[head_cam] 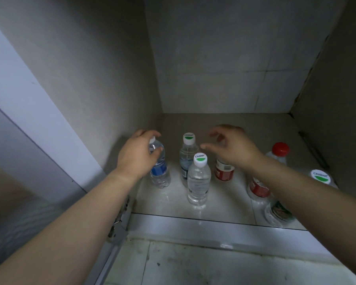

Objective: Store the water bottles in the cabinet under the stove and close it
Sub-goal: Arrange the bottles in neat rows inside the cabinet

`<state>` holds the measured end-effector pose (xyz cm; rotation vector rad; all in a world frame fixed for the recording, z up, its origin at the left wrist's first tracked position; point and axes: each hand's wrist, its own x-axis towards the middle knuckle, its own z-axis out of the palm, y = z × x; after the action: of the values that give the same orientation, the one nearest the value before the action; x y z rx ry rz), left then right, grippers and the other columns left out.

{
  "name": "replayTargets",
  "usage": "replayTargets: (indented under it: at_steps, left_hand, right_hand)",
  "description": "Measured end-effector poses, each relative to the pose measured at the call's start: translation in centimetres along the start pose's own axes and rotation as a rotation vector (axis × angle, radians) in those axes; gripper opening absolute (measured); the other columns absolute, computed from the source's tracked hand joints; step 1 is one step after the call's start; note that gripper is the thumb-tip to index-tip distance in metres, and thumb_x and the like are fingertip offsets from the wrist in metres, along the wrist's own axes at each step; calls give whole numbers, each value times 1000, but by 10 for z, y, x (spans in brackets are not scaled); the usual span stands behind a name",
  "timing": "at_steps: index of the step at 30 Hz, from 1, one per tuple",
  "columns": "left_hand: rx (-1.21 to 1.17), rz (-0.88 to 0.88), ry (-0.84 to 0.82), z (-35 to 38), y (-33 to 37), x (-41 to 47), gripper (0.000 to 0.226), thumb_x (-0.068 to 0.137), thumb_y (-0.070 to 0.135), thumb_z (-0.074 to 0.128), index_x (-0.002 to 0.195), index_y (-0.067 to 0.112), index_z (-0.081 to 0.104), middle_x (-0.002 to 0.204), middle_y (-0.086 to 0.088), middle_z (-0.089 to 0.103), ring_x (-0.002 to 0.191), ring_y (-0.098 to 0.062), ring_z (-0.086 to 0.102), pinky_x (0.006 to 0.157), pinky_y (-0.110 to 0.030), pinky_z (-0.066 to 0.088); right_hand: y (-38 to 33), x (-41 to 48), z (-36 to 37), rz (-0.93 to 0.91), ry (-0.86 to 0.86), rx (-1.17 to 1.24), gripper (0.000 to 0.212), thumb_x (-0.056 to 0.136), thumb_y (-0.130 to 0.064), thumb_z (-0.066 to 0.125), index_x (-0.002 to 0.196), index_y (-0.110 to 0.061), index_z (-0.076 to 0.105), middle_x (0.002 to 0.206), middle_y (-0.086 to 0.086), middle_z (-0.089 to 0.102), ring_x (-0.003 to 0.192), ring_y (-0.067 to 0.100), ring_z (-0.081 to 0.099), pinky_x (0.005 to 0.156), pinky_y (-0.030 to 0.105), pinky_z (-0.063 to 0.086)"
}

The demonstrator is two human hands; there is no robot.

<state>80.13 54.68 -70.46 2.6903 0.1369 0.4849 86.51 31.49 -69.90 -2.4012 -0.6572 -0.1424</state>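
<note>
Inside the open cabinet [214,58], on its pale tiled floor [220,202], several water bottles stand upright. Left hand [137,154]: fingers curled around the neck and shoulder of the blue-labelled bottle [159,169], which stands near the cabinet's left wall [95,79]; whether its base rests on the floor or is just raised cannot be told. Right hand [231,146]: fingers spread and loosely bent, holding nothing, poised above the red-labelled bottle [224,171], whose cap is hidden beneath the hand. Between the two hands stand two clear bottles with white caps bearing a green mark: the rear one [188,155] and the front one [198,182], just beside each other. Farther right, a red-capped bottle [278,152] stands behind the right forearm. Another red-labelled bottle [258,189] is partly covered by that forearm, as is a clear bottle [277,214] with a dark printed label nearest the front edge. At far right, a further white cap with a green mark [321,176] shows above the arm. Lower left: the cabinet door's metal hinge [119,221], below the left forearm.
</note>
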Motion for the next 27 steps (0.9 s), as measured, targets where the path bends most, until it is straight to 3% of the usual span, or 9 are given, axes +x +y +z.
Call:
replayTargets:
  at_steps: [3,6,9,15,21,27]
  left_hand:
    - [-30,36,-13,9,13,2,32,81,26,66,112,22,61,113,-4,58,102,-24,57,83,-31,45]
    - [-76,27,-6,18,25,7,33,81,30,66,113,24,61,112,-4,58,104,-25,56,85,-31,45]
    - [-92,14,-50,27,31,9,37,81,32,65,116,25,58,116,-4,58,106,-24,56,87,-31,45]
    - [-160,-52,-164,41,37,12,57,85,36,63,137,23,42,135,-8,51,124,-24,48,103,-33,39]
    - [-181,-101,-176,56,56,30,46,82,31,67,125,21,54,118,-7,64,105,-25,60,80,-24,39]
    - [-256,-51,-188,60,54,34,38,86,14,61,123,21,56,117,-8,66,104,-25,62,91,-33,47]
  right_hand:
    - [26,8,-8,3,57,-188,39,78,-24,71,113,-8,62,117,11,59,107,30,53,88,29,39]
    - [46,10,-6,48,-3,-234,49,77,-19,71,123,-11,56,125,12,53,114,32,49,94,31,38]
    - [53,7,-4,99,-47,-176,49,81,-15,67,127,-16,51,121,12,55,110,30,53,91,32,42]
    - [49,6,-1,82,9,-30,36,81,-8,64,116,-15,60,111,13,61,100,30,58,88,37,47]
    - [46,11,6,105,24,-12,39,81,-12,67,119,-18,61,113,12,61,100,29,58,86,29,43]
    - [50,8,0,112,24,24,40,79,-13,70,117,-20,62,114,9,61,100,26,59,89,33,46]
